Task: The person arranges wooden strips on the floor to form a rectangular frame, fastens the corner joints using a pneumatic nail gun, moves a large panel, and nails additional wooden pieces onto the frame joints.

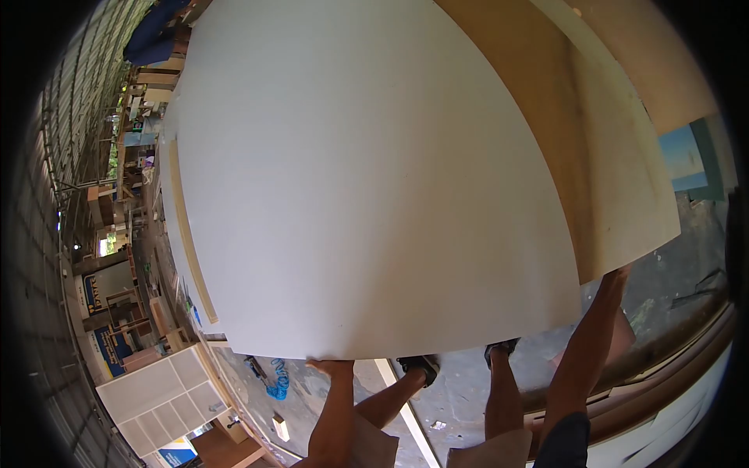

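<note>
A large pale sheet fills the middle of the view, its lower edge just in front of my body. My left hand is at that edge, thumb out to the side, with its fingers hidden under the sheet. My right hand is at the lower edge of a second, brownish panel to the right, its fingers mostly hidden behind the panel. Between the two sheets a brown surface shows.
My feet in dark sandals stand below the sheet's edge. A blue coiled hose and a wood block lie on the floor. A white gridded cabinet stands at lower left. Another person is at upper left.
</note>
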Available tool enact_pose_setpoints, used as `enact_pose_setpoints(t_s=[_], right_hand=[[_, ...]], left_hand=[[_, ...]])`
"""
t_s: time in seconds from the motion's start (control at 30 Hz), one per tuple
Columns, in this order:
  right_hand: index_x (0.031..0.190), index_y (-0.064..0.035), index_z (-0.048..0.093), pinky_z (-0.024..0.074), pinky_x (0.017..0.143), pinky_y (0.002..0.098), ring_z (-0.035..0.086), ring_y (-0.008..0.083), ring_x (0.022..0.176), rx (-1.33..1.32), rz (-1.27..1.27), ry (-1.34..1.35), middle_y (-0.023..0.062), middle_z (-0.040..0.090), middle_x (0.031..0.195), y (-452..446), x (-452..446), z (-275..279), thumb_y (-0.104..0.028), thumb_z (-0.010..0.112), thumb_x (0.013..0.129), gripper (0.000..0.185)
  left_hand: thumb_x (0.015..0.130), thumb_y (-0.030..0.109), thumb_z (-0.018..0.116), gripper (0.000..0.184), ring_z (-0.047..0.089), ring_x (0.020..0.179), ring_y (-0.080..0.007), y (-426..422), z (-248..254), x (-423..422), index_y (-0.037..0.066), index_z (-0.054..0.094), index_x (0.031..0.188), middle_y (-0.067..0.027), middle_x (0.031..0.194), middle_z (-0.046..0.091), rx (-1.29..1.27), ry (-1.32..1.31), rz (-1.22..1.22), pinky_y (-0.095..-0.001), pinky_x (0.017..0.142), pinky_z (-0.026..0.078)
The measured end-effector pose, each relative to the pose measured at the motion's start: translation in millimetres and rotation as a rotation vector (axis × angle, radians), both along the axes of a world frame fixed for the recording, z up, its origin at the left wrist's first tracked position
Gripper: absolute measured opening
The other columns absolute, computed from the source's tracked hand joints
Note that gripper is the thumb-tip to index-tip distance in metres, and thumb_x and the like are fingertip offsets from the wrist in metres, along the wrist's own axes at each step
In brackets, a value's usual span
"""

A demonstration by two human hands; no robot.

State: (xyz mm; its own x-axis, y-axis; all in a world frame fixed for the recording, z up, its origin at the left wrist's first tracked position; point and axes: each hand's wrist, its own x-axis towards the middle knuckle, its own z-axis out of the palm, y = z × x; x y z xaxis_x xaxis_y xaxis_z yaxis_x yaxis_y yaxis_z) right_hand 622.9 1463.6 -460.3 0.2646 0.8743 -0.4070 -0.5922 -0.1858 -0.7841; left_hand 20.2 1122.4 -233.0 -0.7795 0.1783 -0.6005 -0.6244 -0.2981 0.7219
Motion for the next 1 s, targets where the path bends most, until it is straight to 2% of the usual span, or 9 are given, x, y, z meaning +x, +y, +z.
enact_pose_setpoints(t_s=[0.1, 0.17, 0.27, 0.4, 0.47, 0.63, 0.8, 0.9, 1.0], right_hand=[[0.145, -0.0038, 0.038, 0.037, 0.11, 0.0466, 0.046, 0.0311, 0.131, -0.003, 0.001, 0.003, 0.0145, 0.046, 0.145, 0.3, -2.2, 4.6, -0.045, 0.049, 0.1, 0.062], [0.146, -0.0038, 0.038, 0.0369, 0.11, 0.0467, 0.046, 0.0312, 0.131, 0.002, 0.009, 0.007, 0.0145, 0.046, 0.145, 4.5, -5.2, 8.8, -0.045, 0.049, 0.1, 0.063], [0.146, -0.0039, 0.037, 0.0367, 0.111, 0.0467, 0.046, 0.0312, 0.131, 0.011, 0.011, 0.001, 0.0146, 0.046, 0.146, 8.2, -4.0, 15.5, -0.045, 0.049, 0.1, 0.063], [0.146, -0.004, 0.037, 0.0364, 0.111, 0.0467, 0.045, 0.0313, 0.131, 0.029, 0.012, 0.009, 0.0147, 0.045, 0.146, 11.3, -4.3, 20.0, -0.046, 0.049, 0.1, 0.063], [0.146, -0.004, 0.037, 0.0362, 0.111, 0.0468, 0.045, 0.0313, 0.132, 0.04, 0.01, 0.009, 0.0148, 0.045, 0.146, 13.7, -3.2, 22.9, -0.046, 0.049, 0.1, 0.064], [0.146, -0.0041, 0.037, 0.0358, 0.111, 0.0468, 0.045, 0.0314, 0.132, 0.044, 0.012, 0.01, 0.0149, 0.045, 0.146, 14.6, -0.2, 27.9, -0.047, 0.048, 0.1, 0.064], [0.146, -0.0041, 0.037, 0.0354, 0.111, 0.0469, 0.045, 0.0315, 0.132, 0.031, 0.021, 0.008, 0.015, 0.044, 0.147, 7.7, 1.5, 31.1, -0.047, 0.048, 0.1, 0.065], [0.147, -0.0042, 0.036, 0.0352, 0.111, 0.0469, 0.044, 0.0315, 0.132, 0.015, 0.033, 0.006, 0.0151, 0.044, 0.147, 3.1, -2.3, 34.9, -0.048, 0.048, 0.1, 0.065], [0.147, -0.0042, 0.036, 0.035, 0.112, 0.0469, 0.044, 0.0316, 0.132, -0.007, 0.041, 0.014, 0.0152, 0.044, 0.147, 3.2, -5.1, 38.9, -0.048, 0.048, 0.1, 0.065]], left_hand=[[0.091, 0.071, 0.034, 0.078, 0.043, 0.134, -0.0329, 2.7, 4.9, -1.6, 0.016, 0.043, 0.146, -0.0079, 0.147, 0.046, 0.02, 0.023, 0.018, -0.0559, 0.109, 0.035], [0.088, 0.069, 0.044, 0.075, 0.047, 0.13, -0.0305, 2.1, 4.4, -3.5, 0.017, 0.047, 0.142, -0.0064, 0.144, 0.049, -0.056, 0.15, -0.179, -0.0537, 0.105, 0.041], [0.089, 0.062, 0.05, 0.069, 0.05, 0.125, -0.0285, 9.7, 2.2, 2.7, 0.016, 0.048, 0.139, -0.0053, 0.138, 0.052, -0.057, 0.19, -0.172, -0.05, 0.1, 0.045], [0.088, 0.05, 0.054, 0.057, 0.054, 0.12, -0.028, 9.4, 5.0, 4.3, 0.014, 0.054, 0.132, -0.0054, 0.132, 0.056, 0.017, 0.111, -0.15, -0.0483, 0.097, 0.047], [0.082, 0.044, 0.057, 0.054, 0.056, 0.117, -0.0295, 5.4, -2.3, -3.0, 0.014, 0.057, 0.127, -0.0067, 0.127, 0.059, 0.147, 0.079, -0.189, -0.0489, 0.097, 0.048], [0.075, 0.042, 0.058, 0.054, 0.056, 0.116, -0.0314, -17.9, -17.1, -15.8, 0.014, 0.06, 0.122, -0.0079, 0.124, 0.061, 0.119, 0.02, -0.124, -0.0515, 0.098, 0.047], [0.076, 0.042, 0.058, 0.053, 0.056, 0.117, -0.0322, -37.8, -16.2, -24.9, 0.014, 0.061, 0.121, -0.0083, 0.124, 0.061, 0.144, 0.006, -0.162, -0.0533, 0.098, 0.046], [0.073, 0.036, 0.06, 0.046, 0.058, 0.111, -0.0295, -11.0, 9.2, 1.6, 0.011, 0.063, 0.112, -0.0075, 0.119, 0.062, 0.116, 0.029, -0.097, -0.0483, 0.094, 0.049], [0.075, 0.036, 0.058, 0.05, 0.058, 0.112, -0.0297, -11.2, 2.6, -3.0, 0.01, 0.061, 0.118, -0.0082, 0.121, 0.062, 0.096, -0.02, -0.107, -0.0479, 0.093, 0.05]])
